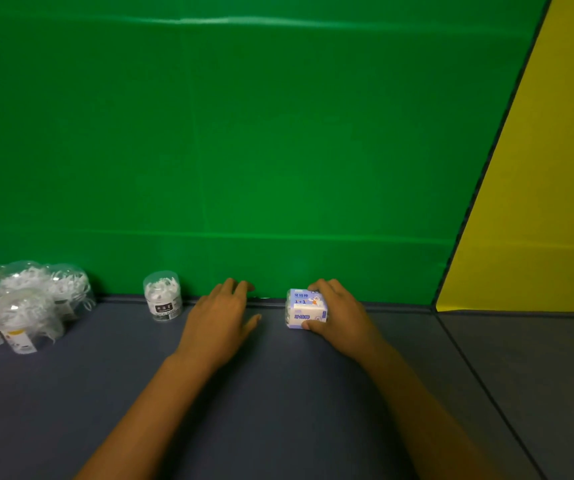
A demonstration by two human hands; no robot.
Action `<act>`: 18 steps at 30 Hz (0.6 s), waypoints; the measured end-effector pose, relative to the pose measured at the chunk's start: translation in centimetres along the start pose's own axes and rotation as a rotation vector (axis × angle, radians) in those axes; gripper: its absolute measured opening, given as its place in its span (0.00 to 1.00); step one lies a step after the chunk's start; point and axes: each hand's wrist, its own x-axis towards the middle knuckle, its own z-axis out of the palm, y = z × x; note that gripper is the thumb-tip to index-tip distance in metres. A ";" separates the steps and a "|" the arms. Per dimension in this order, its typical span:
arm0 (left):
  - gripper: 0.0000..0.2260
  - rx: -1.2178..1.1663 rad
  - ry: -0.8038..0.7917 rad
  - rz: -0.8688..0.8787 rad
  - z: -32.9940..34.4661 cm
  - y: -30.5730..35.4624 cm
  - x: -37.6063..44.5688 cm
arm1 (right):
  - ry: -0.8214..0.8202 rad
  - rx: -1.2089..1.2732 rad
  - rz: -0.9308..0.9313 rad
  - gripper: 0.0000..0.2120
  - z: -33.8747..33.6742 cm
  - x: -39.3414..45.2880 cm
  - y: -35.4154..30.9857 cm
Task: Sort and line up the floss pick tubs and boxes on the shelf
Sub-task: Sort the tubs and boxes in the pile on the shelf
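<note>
Stretching across the whole lower view is a matte grey-blue shelf floor (112, 403), smooth and slightly padded-looking, and it is meeting a flat green back panel (244, 133) along a dark seam. Sitting at the far left is a cluster of clear plastic tubs (25, 303), round and glossy, packed with tangled white floss picks; two in front are showing yellow-marked labels. Standing alone just to their right, close against the green panel, is a single clear cylindrical tub (162, 296) wearing a black label.

Next, the left hand (221, 320) is lying palm-down on the shelf floor, fingers relaxed and spread, gripping nothing, a little apart from the lone tub. Beside it, the right hand (339, 317) is wrapping its fingers over the top and its thumb along the front of a small blocky floss pick box (306, 308), white and pale blue with a cartoon print, which is resting on the shelf floor near the back seam. Rising at the far right is a smooth yellow side panel (548, 168), slanting away.
</note>
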 end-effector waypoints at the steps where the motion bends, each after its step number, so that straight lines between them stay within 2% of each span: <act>1: 0.22 -0.004 -0.002 -0.005 0.0 0.0 -0.1 | 0.000 0.004 -0.007 0.27 0.2 0.1 -0.1; 13: 0.22 -0.007 0.023 -0.007 -1.6 -2.1 -2.1 | -0.051 -0.086 0.052 0.30 0.9 0.3 -2.3; 18: 0.22 -0.009 0.048 -0.031 -3.6 -4.7 -4.2 | 0.028 -0.259 0.041 0.31 0.5 -0.3 -6.0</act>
